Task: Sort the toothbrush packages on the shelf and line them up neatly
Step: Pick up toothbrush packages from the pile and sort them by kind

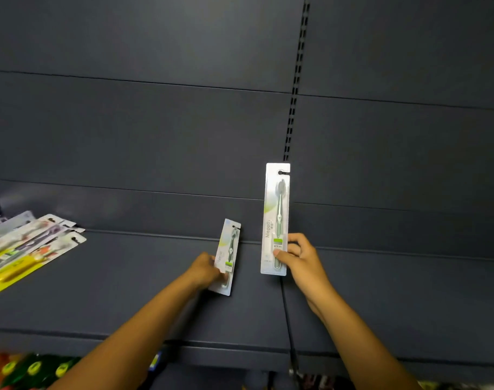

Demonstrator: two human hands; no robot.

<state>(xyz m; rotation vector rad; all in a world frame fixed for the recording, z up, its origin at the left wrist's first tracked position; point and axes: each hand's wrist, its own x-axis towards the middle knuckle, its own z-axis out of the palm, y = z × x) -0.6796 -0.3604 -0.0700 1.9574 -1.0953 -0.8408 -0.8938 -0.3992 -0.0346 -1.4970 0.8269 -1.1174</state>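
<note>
My right hand (299, 260) pinches the lower end of a white toothbrush package (276, 209) with a grey-green brush, holding it upright in front of the shelf's back wall. My left hand (205, 270) grips a second, similar white package (228, 254) by its lower part, tilted and leaning away from me over the dark shelf (127, 291). At the left edge of the shelf lies a fanned pile of several other toothbrush packages (32, 249), some with yellow cards.
The shelf's back wall is dark panels with a slotted upright (295, 88) above the right package. A seam between shelf boards (285, 305) runs toward me under my right hand. Coloured goods (29, 370) sit on the level below, lower left.
</note>
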